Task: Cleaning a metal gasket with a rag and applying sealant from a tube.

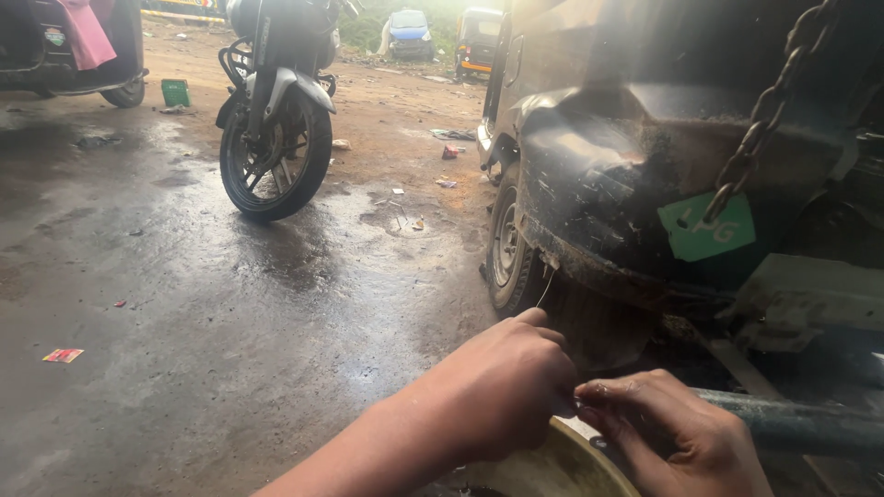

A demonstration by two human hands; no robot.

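Head view: both hands meet at the lower centre of the frame, below the dark, scuffed rear body (599, 193) of a three-wheeled vehicle. The left hand (511, 391) is curled into a loose fist, thumb raised, knuckles toward the camera. The right hand (677, 428) is half closed, its fingertips (599, 398) pinched toward the left hand. A small pale item sits at the point where the two hands touch; it is too small and too hidden to identify, so whether either hand truly grips it cannot be told. A thin wire (547, 287) hangs from the body edge just above the left thumb. A round yellowish basin (562, 465) lies directly beneath the hands. A grey pipe (792, 423) runs to the right, behind the right hand. A rusty chain (764, 115) hangs over a green sticker (704, 230) on the body. The vehicle's wheel (506, 244) stands on the wet floor (184, 350). A motorcycle (276, 120) is parked well apart, upper left.
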